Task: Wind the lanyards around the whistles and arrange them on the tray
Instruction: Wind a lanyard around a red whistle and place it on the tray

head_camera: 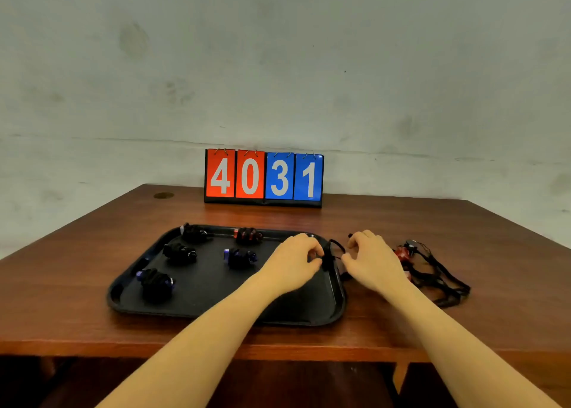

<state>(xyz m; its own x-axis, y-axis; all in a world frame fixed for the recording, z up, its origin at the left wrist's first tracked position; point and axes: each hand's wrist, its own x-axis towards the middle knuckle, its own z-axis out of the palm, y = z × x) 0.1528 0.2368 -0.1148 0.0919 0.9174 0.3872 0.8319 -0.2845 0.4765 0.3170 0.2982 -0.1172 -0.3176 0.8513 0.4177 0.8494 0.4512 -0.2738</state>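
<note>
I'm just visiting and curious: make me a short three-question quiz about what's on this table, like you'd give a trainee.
1. How many wound whistles lie on the tray?
2. True or false: the loose lanyards lie to the left of the tray.
3. Which digits does the scoreboard show: A) 4031, B) 1304, C) 4013?

Key
1. Five: two at the far rim, one of them the red whistle, two in the middle, one nearest on the left.
2. False: they lie on the table to its right, beyond the right hand. The left hand holds another whistle over the tray's right edge.
3. A.
</note>
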